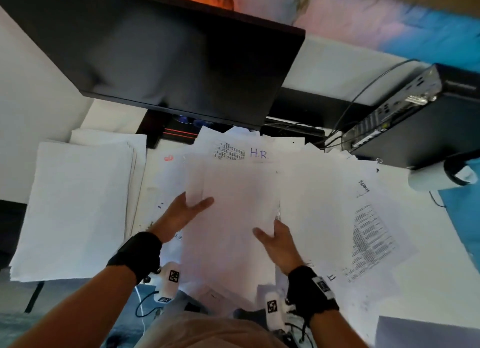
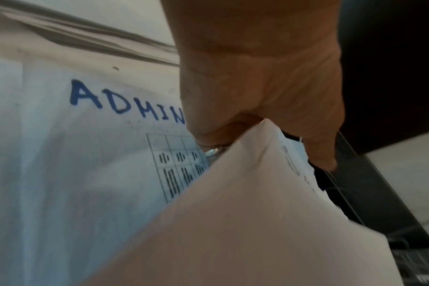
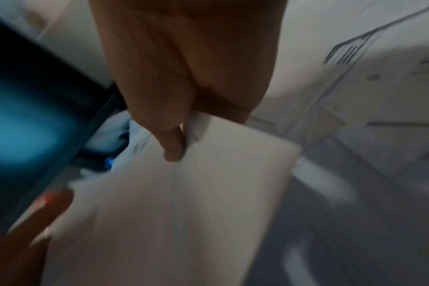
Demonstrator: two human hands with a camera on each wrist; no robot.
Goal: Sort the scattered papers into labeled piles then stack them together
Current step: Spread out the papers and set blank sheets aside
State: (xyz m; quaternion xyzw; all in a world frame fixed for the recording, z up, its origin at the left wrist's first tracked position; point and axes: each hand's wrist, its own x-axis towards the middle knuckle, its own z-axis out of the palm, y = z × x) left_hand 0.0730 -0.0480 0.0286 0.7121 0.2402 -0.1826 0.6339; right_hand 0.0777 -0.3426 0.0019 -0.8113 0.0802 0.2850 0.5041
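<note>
Both hands hold a bundle of white sheets [image 1: 231, 218] above the desk in the head view. My left hand [image 1: 188, 208] pinches its left edge, thumb on top. My right hand [image 1: 272, 237] pinches its right edge the same way. The left wrist view shows the held bundle [image 2: 245, 222] under the left hand's thumb [image 2: 314, 135], above a sheet marked ADMIN [image 2: 125, 100]. In the blurred right wrist view the right hand's thumb [image 3: 169, 143] presses on the bundle [image 3: 184, 212]. A sheet marked H.R. [image 1: 258, 154] lies beyond, printed sheets [image 1: 371, 238] spread to the right.
A neat white pile [image 1: 75, 207] lies at the left of the desk. A dark monitor [image 1: 166, 54] hangs over the far side. A black computer box [image 1: 415, 119] with cables sits at the right, a white paper roll [image 1: 428, 181] beside it.
</note>
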